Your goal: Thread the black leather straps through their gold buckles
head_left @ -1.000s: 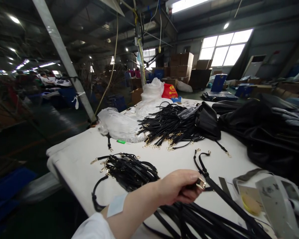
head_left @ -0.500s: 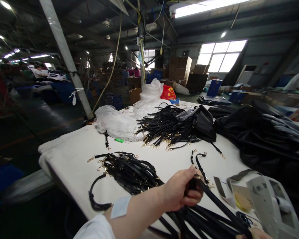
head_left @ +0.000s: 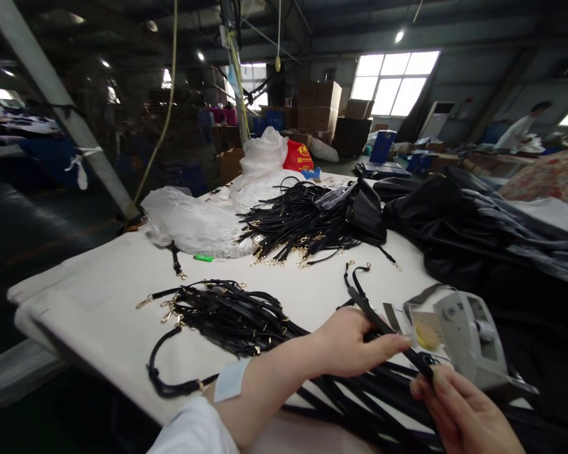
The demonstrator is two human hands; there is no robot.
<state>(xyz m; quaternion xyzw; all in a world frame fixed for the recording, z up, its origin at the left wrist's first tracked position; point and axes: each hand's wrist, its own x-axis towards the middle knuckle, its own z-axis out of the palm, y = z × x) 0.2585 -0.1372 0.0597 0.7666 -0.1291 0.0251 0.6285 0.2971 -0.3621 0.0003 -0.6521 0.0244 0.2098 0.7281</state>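
My left hand (head_left: 355,343) is closed around a black strap (head_left: 373,315) near the front of the white table (head_left: 99,302), thumb on top. My right hand (head_left: 459,413) comes in at the lower right and pinches the same strap further down its length. The strap's far end with gold clasps (head_left: 357,270) lies on the table beyond my left hand. Under both hands runs a bundle of long black straps (head_left: 360,397). A tangled pile of black straps with gold clips (head_left: 227,312) lies left of my left hand.
A bigger heap of straps (head_left: 303,224) sits mid-table beside clear plastic bags (head_left: 194,224). Black bags (head_left: 478,233) are piled on the right. A grey device (head_left: 468,337) sits by my right hand. Cardboard boxes (head_left: 326,110) stand behind; a person (head_left: 518,132) works at far right.
The view has swung to the right. My right hand has come into view and taken hold of the strap. My left hand has slid along the strap, off its gold buckle.
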